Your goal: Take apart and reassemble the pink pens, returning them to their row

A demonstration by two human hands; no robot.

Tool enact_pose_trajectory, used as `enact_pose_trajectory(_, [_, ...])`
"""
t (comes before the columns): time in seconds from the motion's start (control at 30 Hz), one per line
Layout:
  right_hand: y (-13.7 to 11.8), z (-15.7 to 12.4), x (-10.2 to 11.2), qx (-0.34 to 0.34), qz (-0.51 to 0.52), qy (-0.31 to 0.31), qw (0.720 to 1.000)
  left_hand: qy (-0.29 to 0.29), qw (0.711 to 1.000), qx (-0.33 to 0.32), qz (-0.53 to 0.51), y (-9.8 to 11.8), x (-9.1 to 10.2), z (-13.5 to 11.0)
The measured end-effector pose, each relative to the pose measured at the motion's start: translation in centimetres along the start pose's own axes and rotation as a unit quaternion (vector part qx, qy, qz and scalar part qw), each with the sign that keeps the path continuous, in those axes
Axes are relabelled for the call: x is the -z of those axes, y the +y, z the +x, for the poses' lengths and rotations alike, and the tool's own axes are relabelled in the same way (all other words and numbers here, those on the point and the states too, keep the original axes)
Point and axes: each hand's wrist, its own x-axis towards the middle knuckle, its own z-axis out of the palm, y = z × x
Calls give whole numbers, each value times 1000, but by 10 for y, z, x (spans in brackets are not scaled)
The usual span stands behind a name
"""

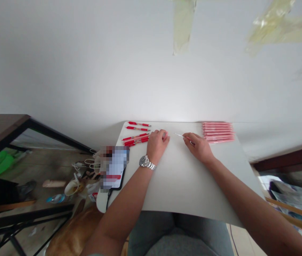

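My left hand (158, 143), with a metal watch on its wrist, is closed over the table, a bit of a red pen part (166, 135) showing at its fingertips. Most of that part is hidden by the fingers. My right hand (197, 145) pinches a thin pen refill (179, 134), its pale tip pointing left toward my left hand without touching it. Several red pens (138, 129) lie to the left, the nearest ones beside my left hand. Beyond my right hand is a neat row of pink, slim refill-like sticks (218, 132).
The white table (185, 185) stands against a white wall (151, 71) with tape on it. A phone (116, 169) with a cable lies at the table's left edge. Below left are a tan furry animal (74, 231) and cluttered floor items; a dark desk (4, 131) stands further left.
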Motion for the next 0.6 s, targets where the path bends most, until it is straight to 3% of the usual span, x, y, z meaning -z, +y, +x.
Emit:
enact_pose_trajectory(0.17, [1, 0, 0, -1, -7, -3, 1000, 11, 996, -4, -83, 6, 4, 2])
enact_pose_trajectory(0.37, [0, 0, 0, 9, -6, -3, 1000, -16, 971, -38, -236, 16, 6, 1])
enact_pose_trajectory(0.6, [-1, -1, 1, 12, -11, -10, 1000, -13, 944, 12, -330, 17, 4, 2])
